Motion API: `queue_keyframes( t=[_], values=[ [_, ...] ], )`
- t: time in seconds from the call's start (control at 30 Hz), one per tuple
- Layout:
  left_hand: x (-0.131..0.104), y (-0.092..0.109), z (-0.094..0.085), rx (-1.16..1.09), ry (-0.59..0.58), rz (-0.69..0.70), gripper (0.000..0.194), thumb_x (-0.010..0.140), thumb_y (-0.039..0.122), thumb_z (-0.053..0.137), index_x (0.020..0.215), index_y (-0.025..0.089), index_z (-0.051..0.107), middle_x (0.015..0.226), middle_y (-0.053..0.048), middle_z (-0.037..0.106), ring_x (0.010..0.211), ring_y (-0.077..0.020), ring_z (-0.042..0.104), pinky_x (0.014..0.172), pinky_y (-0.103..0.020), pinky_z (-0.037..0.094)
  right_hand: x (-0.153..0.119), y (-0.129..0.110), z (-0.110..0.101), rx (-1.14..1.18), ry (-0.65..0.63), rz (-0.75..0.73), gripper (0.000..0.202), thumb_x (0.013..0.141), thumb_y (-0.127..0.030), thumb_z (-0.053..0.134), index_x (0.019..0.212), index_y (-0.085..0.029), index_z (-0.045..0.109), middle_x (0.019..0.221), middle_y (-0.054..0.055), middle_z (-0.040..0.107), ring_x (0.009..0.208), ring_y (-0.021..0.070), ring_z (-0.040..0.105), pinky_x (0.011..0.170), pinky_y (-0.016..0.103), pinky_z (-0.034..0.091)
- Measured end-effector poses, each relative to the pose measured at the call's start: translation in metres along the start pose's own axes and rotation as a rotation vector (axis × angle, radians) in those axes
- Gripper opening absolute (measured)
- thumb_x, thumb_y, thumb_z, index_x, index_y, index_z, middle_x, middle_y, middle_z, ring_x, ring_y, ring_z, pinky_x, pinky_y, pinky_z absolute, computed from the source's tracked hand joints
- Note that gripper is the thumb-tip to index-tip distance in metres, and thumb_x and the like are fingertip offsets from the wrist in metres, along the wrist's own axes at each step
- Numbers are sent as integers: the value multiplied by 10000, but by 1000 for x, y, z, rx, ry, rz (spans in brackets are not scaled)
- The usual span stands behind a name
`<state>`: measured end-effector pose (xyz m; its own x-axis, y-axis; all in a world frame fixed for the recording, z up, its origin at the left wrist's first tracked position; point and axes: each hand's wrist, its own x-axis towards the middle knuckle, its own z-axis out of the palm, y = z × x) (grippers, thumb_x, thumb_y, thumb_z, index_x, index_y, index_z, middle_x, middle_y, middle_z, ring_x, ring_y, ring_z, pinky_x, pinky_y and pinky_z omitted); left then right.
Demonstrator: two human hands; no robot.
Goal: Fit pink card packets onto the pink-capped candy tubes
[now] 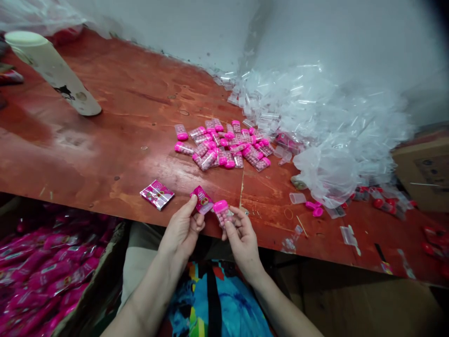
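Between the fingers of my left hand (182, 227) is a pink printed wrapper sleeve (202, 199), held over the table's front edge. My right hand (242, 234) pinches a small clear candy container (222, 213) with a bright pink cap and pink pellets inside. Cap up and slightly tilted, the container is close beside the sleeve's lower end; whether they touch I cannot tell. Left of my hands lies a flat stack of similar pink wrappers (157, 194). Beyond them a pile of filled pink-capped containers (224, 145) is spread on the red-brown table (133, 140).
A tall pale tumbler (56, 75) stands at the back left. Clear plastic bags and empty containers (326, 121) heap up at the right. Below the table at left, a box holds many wrapped pink packs (52, 267). A pink cap piece (315, 208) and plastic scraps lie front right.
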<state>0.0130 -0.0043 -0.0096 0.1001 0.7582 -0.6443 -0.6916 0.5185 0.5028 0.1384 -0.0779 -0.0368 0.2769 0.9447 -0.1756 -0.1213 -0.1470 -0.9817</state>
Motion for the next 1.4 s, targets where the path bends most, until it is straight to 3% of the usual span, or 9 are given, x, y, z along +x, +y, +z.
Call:
queue_keyframes(
  t=[0.23, 0.53, 0.77, 0.9, 1.03, 1.17, 1.23, 1.3, 1.4],
  values=[
    [3, -4, 2, -88, 55, 24, 266, 764, 242, 747, 639, 158, 527, 452, 75, 455, 351, -40, 390, 339, -153, 307, -8, -10, 1, -54, -106, 3, 285, 905, -348, 574, 1168, -240, 574, 885, 25, 619, 608, 106, 526, 558, 243, 471],
    [-5, -12, 6, -70, 51, 16, 358, 737, 291, 771, 620, 177, 452, 453, 102, 404, 314, -22, 311, 296, -157, 209, -3, -2, 1, -21, 30, -2, 315, 901, -351, 577, 1188, -230, 530, 885, 23, 624, 591, 95, 531, 550, 235, 469],
    [-5, -16, 5, -72, 29, -7, 310, 780, 289, 733, 666, 172, 469, 479, 93, 430, 326, -25, 321, 301, -155, 205, -7, 3, -5, -117, 21, -45, 326, 918, -324, 559, 1233, -247, 526, 917, 23, 637, 670, 113, 569, 622, 247, 494],
    [-4, -19, 3, -18, -25, 3, 365, 765, 376, 740, 644, 178, 458, 418, 97, 405, 313, -28, 292, 314, -156, 197, -12, 3, -2, -91, -28, -44, 327, 914, -329, 567, 1227, -238, 530, 1037, 57, 641, 769, 132, 600, 641, 250, 500],
    [-8, -21, -1, 101, -134, -20, 403, 813, 489, 658, 628, 179, 477, 367, 66, 427, 319, -45, 319, 351, -167, 242, -8, -2, -1, 42, -89, 24, 300, 906, -360, 577, 1171, -223, 544, 870, 12, 623, 602, 87, 536, 551, 217, 465],
    [-13, -21, -4, 223, -253, -68, 357, 811, 446, 673, 649, 152, 552, 358, 56, 432, 336, -46, 320, 368, -171, 255, -6, -3, -3, 41, -146, 21, 288, 916, -354, 561, 1174, -226, 543, 826, 0, 607, 588, 88, 536, 539, 214, 466],
    [-15, -22, -4, 249, -275, -93, 349, 797, 428, 693, 641, 145, 560, 346, 61, 419, 331, -38, 301, 371, -168, 252, -7, -3, -5, -45, -147, -36, 287, 937, -325, 527, 1212, -243, 529, 905, 20, 626, 655, 106, 579, 599, 239, 499],
    [-16, -24, -5, 261, -283, -118, 367, 798, 458, 683, 654, 143, 563, 341, 65, 418, 317, -29, 275, 360, -167, 218, -8, -3, -6, -178, -135, -146, 304, 937, -288, 522, 1240, -260, 526, 1070, 54, 637, 863, 154, 632, 777, 303, 525],
    [-17, -25, -6, 270, -306, -151, 367, 817, 490, 652, 726, 142, 576, 349, 75, 420, 303, -22, 245, 352, -170, 172, -7, -4, -7, -287, -113, -246, 308, 921, -262, 546, 1229, -267, 548, 1220, 69, 609, 1105, 204, 589, 979, 371, 451]
  ],
)
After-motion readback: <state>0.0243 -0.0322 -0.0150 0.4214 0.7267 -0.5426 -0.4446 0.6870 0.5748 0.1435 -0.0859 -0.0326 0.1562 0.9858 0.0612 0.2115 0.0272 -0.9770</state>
